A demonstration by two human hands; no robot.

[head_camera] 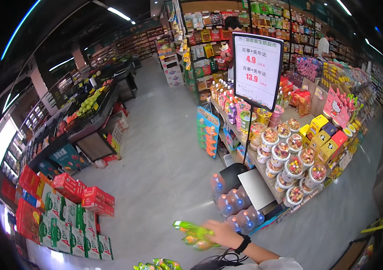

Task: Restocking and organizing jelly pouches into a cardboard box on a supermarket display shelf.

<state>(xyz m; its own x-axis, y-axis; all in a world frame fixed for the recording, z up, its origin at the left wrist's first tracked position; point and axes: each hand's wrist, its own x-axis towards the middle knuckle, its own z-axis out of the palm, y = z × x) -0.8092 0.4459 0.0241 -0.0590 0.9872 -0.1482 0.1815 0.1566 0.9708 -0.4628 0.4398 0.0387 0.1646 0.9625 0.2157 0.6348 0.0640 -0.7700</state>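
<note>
My right hand, with a black band on its wrist, holds a green and orange plastic package low in the middle of the view. The package is somewhat blurred, so its contents cannot be told. At the bottom edge, left of that hand, more green and orange packages show in part; what supports them is hidden. My left hand is out of view. Dark cords lie just below my right wrist. Shrink-wrapped drink bottles stand on the floor beyond the hand.
A display table with stacked snack tubs and a sign on a stand are at right. Red cartons and white-green cartons stand at left, near a fruit stand. Two people stand by the far shelves.
</note>
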